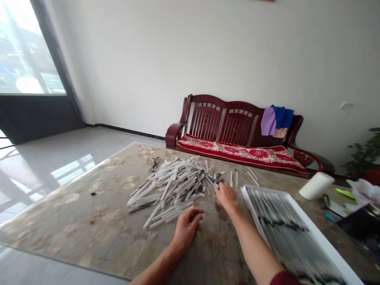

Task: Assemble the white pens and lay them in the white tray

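A loose heap of slim white plastic pen barrels (173, 186) lies crosswise on the stone-patterned tabletop (89, 221). My right hand (226, 196) reaches the heap's right end, its fingers bunched downward over the barrels; whether they grip one is hidden. My left hand (187, 229) rests just below the heap's near edge, fingers loosely curled and holding nothing visible. To the right of my right forearm stands a white tray (285, 237), packed with long barrels lying in parallel rows. A few single barrels (252, 177) lie beyond the tray.
Folded glasses (154, 164) lie beyond the heap. A white paper roll (316, 186), small papers and a dark object sit at the table's right. Behind the table stands a dark wooden bench (234, 122) with a red cushion and cloths. A potted plant (363, 154) stands at the right.
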`<state>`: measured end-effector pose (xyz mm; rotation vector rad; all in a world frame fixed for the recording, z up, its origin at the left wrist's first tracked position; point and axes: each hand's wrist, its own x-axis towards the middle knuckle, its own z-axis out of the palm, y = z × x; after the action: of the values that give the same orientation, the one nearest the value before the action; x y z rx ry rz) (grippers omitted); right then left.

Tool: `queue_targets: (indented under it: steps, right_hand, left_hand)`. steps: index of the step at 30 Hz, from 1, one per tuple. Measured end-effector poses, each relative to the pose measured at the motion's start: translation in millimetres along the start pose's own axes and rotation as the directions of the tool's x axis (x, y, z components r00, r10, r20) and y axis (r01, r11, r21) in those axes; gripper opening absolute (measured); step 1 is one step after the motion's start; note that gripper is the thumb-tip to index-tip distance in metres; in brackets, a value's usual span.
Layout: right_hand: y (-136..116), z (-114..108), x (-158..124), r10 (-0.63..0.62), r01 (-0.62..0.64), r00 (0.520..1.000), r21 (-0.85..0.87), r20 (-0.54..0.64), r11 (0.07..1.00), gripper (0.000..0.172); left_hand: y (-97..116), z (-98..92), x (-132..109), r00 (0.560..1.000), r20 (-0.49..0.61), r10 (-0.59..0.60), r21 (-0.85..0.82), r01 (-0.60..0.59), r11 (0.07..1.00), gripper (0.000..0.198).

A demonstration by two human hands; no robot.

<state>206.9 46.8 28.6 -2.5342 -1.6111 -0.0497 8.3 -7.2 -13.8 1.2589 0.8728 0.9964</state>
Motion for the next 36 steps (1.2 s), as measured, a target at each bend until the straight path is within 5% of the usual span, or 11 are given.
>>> queue_targets:
  steps: [7,11,14,18,23,30,33,36]
  right_hand:
    - [2,-5,-6,0.051,-0.051,0.999,0.018,-0.011,0.999,0.019]
    - [5,-13,-25,0.044,-0.01,0.983,0.185,-0.179,0.983,0.016]
    - [6,-12,-49,0.061,0.162,0.914,0.5,-0.4,0.85,0.016]
    - [1,-5,-92,0.114,0.33,0.871,0.741,-0.478,0.585,0.02]
    - [-13,-5,-135,-0.016,0.468,0.836,0.697,-0.549,0.544,0.01]
    - [-32,-7,-166,-0.298,0.641,0.755,0.56,-0.584,0.525,0.005]
    - [-32,-4,-161,-0.341,0.641,0.764,0.585,-0.547,0.497,0.016]
    - [-24,1,-132,-0.253,0.536,0.838,0.639,-0.484,0.551,0.02]
  left_hand:
    - [3,1.7,0,1.0,0.019,0.006,0.032,-0.006,0.999,0.022]
    - [4,1.5,-1,1.0,-0.018,0.004,-0.018,-0.005,1.0,0.026]
    - [2,0.8,-1,0.994,-0.097,0.053,-0.04,-0.057,0.998,0.03]
    - [-2,-1.7,0,0.953,-0.211,0.216,0.053,-0.209,0.976,0.035]
    - [0,-2.5,-1,0.885,-0.166,0.434,0.279,-0.38,0.882,0.041]
    - [4,-1.9,-8,0.858,-0.048,0.512,0.376,-0.459,0.805,0.03]
    - [4,-2.6,-9,0.878,-0.06,0.476,0.325,-0.434,0.841,0.023]
    - [4,-3.4,-6,0.909,-0.189,0.373,0.218,-0.331,0.918,0.02]
